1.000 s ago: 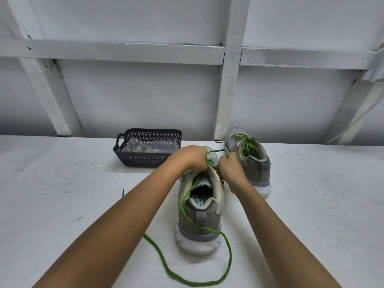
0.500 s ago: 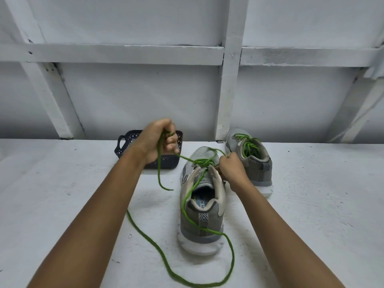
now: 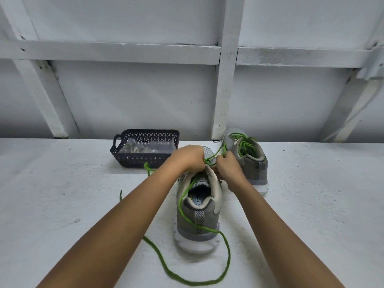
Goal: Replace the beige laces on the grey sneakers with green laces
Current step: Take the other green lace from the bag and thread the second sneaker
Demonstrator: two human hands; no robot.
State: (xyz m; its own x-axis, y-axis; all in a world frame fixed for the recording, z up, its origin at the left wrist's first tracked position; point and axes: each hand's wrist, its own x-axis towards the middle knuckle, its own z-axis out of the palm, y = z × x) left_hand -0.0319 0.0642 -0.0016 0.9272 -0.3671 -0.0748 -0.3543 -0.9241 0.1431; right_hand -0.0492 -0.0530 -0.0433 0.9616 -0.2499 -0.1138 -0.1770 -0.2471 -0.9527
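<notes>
A grey sneaker (image 3: 197, 213) stands in the middle of the white table, heel toward me. A green lace (image 3: 182, 279) runs from its eyelets, over the heel and in a long loop across the table. My left hand (image 3: 188, 157) is curled over the sneaker's lacing area and grips the lace there. My right hand (image 3: 228, 165) pinches a strand of the same lace just right of the tongue. The eyelets are hidden under both hands. A second grey sneaker (image 3: 248, 157) with green laces stands behind, to the right.
A dark perforated basket (image 3: 145, 157) holding clear plastic bags sits at the back left of the near sneaker. A white framed wall (image 3: 225, 80) rises behind the table (image 3: 62, 204).
My left hand, raised to the left with the lace half a second ago, has come back down onto the sneaker. The lace's loose end now trails left near the basket.
</notes>
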